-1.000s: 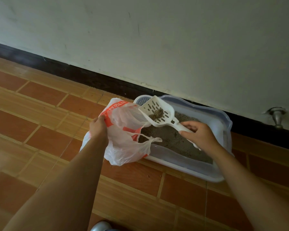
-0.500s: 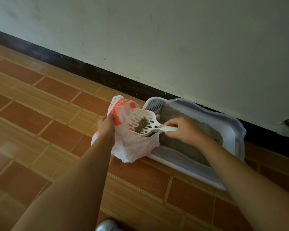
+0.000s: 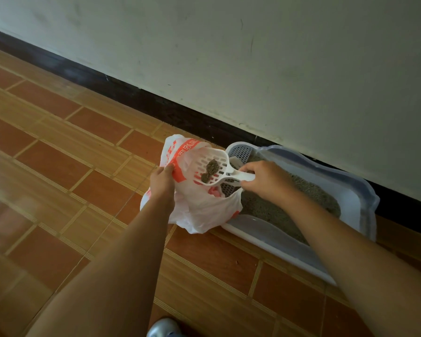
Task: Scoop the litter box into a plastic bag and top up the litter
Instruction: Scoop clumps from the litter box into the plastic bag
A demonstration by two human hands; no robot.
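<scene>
A pale blue-white litter box (image 3: 350,190) holding grey litter (image 3: 277,205) sits on the floor against the wall. At its left end a white plastic bag (image 3: 199,210) with orange print stands open. My left hand (image 3: 162,181) grips the bag's left rim and holds the mouth open. My right hand (image 3: 263,180) grips the handle of a white slotted scoop (image 3: 204,164). The scoop's head lies over the bag's mouth and carries two dark clumps (image 3: 210,170).
The floor (image 3: 83,190) is red-brown tile with tan bands. A white wall (image 3: 277,69) with a black baseboard (image 3: 131,98) runs right behind the box. A grey shoe tip (image 3: 164,328) shows at the bottom edge.
My right hand carried the loaded scoop leftward from above the litter box to over the bag's mouth. My left hand kept its grip on the bag's rim.
</scene>
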